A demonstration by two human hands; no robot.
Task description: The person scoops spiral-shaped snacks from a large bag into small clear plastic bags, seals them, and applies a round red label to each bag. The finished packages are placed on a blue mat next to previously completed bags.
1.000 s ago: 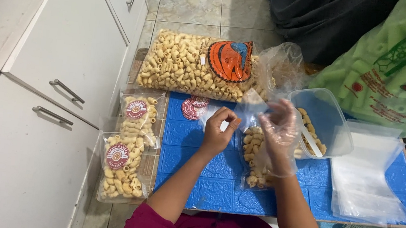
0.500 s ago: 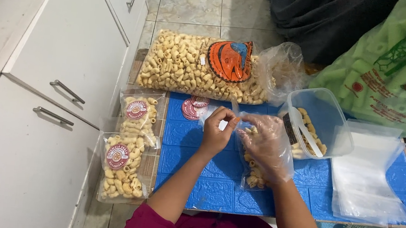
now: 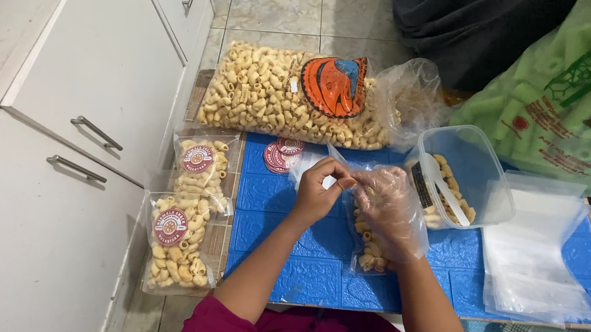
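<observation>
A small clear bag (image 3: 372, 245) partly filled with pale tube-shaped snacks lies on the blue mat (image 3: 301, 259). My left hand (image 3: 320, 189) is bare and pinches the bag's top edge. My right hand (image 3: 389, 208), in a thin clear plastic glove, rests on the same bag and pinches its top beside the left fingers. Several round red stickers (image 3: 281, 154) lie just beyond my left hand.
A big bag of the same snacks (image 3: 273, 100) lies at the far edge. Two sealed small bags (image 3: 184, 213) with red stickers sit left of the mat. A clear tub with a scoop (image 3: 460, 177) and a stack of empty bags (image 3: 537, 258) are on the right. White cabinets (image 3: 80, 97) stand left.
Both hands have come lower and closer together over the small bag. The right hand dropped from raised fingers onto the bag, and the fingertips now meet at its top edge.
</observation>
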